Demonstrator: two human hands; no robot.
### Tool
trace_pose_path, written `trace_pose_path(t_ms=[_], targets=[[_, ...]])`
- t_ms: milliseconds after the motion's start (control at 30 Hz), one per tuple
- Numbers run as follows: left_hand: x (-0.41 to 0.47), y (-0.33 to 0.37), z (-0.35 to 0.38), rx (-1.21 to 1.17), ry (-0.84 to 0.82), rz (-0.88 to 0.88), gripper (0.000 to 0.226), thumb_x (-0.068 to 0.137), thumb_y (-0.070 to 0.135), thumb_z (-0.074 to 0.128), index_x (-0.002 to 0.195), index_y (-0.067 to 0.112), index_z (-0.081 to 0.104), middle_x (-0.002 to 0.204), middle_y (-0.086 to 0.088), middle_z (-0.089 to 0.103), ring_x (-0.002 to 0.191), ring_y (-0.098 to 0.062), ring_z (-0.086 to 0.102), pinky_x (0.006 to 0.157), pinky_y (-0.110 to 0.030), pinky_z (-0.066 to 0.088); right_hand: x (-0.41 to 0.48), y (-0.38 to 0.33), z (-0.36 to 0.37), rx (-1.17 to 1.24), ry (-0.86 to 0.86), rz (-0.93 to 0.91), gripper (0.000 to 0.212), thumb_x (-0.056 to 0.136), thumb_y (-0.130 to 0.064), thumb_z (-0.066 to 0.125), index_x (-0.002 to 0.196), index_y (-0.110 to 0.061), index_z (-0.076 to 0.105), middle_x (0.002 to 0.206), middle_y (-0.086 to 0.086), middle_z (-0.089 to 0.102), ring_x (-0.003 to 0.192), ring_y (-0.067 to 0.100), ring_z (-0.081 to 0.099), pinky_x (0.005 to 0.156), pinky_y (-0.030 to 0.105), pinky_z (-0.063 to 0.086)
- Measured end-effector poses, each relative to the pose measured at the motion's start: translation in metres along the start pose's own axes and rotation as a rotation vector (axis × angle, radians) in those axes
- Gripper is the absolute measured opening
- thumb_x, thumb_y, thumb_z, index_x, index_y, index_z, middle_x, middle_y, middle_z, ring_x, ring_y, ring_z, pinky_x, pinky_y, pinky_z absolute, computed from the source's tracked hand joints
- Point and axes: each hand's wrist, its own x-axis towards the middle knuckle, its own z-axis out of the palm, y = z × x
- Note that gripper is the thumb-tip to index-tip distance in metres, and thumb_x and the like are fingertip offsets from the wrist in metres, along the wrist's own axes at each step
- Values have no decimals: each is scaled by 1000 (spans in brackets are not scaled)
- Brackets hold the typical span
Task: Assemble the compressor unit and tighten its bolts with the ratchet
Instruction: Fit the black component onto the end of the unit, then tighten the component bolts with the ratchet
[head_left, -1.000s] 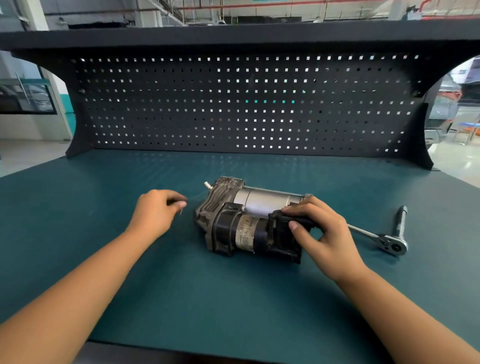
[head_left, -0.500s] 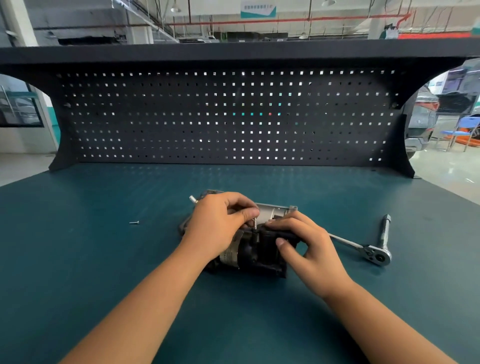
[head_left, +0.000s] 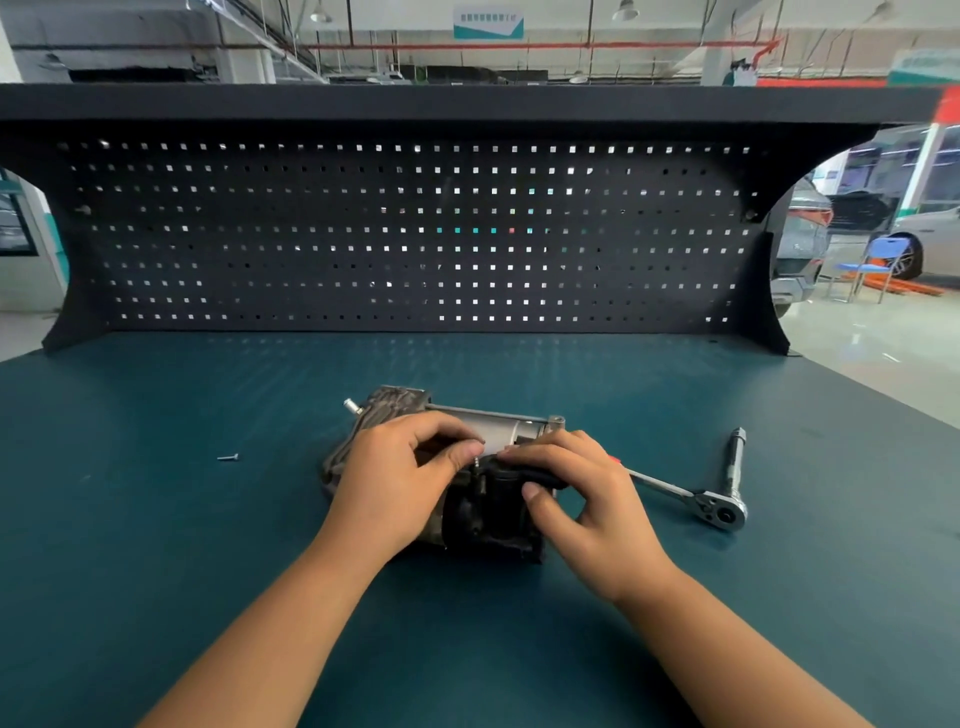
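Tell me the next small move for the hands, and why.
Probably twirl the bolt down by fingertip to start its thread. The left hand pinches it upright over the compressor, the right hand grips that unit's black end, and the ratchet lies untouched on the mat.

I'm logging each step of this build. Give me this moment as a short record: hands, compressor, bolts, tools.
left hand: pinches a bolt upright on top of the compressor
right hand: grips the compressor's black end
spare bolt: lies on the bench, left of the compressor
ratchet: lies on the bench to the right, untouched
extension bar: lies by the ratchet's head
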Motion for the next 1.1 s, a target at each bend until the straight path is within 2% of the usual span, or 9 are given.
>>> trace_pose_path(t_ms=[100, 167, 233, 367, 467, 567, 700, 900, 1100], targets=[[-1, -4, 1, -108, -29, -57, 30, 78, 8, 74, 68, 35, 67, 76, 17, 70, 73, 3, 65, 67, -6, 45, 2, -2, -3, 61, 64, 45, 31, 87, -28, 47, 111, -21, 65, 105, -13, 61, 103, 3, 53, 90, 17, 40], [-3, -6, 1, -171, -41, -93, 27, 77, 6, 74, 69, 31, 67, 77, 14, 71, 74, 1, 66, 67, -6, 46, 5, 3, -10, 101, 284, 166, 25, 90, -24, 48, 110, -20, 63, 103, -11, 60, 100, 2, 55, 87, 17, 44], [-4, -7, 1, -197, -46, -102, 25, 77, 6, 74, 70, 28, 67, 77, 14, 71, 75, 1, 66, 67, -6, 47, 7, 19, -29, -138, 456, 412, 19, 90, -14, 51, 104, -17, 62, 101, -2, 61, 100, 12, 55, 87, 28, 45], [-5, -7, 3, -283, -60, -113, 25, 77, 2, 72, 75, 27, 68, 79, 12, 71, 75, -1, 66, 68, -8, 47, -2, 48, -59, -837, -268, 1062, 17, 88, -26, 51, 103, -21, 57, 112, 0, 53, 116, 28, 36, 80, 35, 29], [-6, -7, 3, -333, -74, -119, 27, 77, 4, 72, 79, 31, 71, 83, 9, 71, 77, -4, 67, 69, -10, 49, -4, 54, -61, -878, -328, 1108, 6, 90, -22, 54, 95, -21, 56, 92, -4, 47, 116, 25, 34, 88, 41, 34], [-8, -5, 2, -335, -111, -113, 30, 77, 6, 73, 83, 35, 70, 85, 9, 70, 75, -4, 67, 69, -11, 49, -5, 58, -62, -759, -182, 1096, 8, 93, -22, 55, 97, -16, 60, 92, 1, 52, 108, 25, 41, 91, 42, 36], [-9, -5, 0, -345, -103, -115, 28, 78, 0, 71, 85, 27, 69, 85, 9, 70, 74, -3, 66, 69, -11, 49, -2, 53, -60, -529, 115, 951, 21, 97, -22, 50, 96, -2, 58, 97, 11, 53, 87, 29, 46, 71, 36, 38], [-10, -4, 0, -403, 22, -163, 17, 85, 3, 63, 86, 19, 69, 84, 1, 71, 74, -4, 66, 67, -10, 47, 11, 12, -106, 304, 697, 799, 23, 100, -19, 40, 79, -15, 46, 68, 5, 49, 51, 14, 47, 46, 27, 42], [-11, 38, 15, 70, 141, 188, 15, 83, 15, 64, 89, 29, 64, 104, 18, 57, 103, 5, 50, 94, -8, 31, 23, -39, -162, 740, 687, 788, 24, 97, -21, 49, 76, -11, 55, 56, 2, 58, 46, 9, 56, 39, 21, 45]])
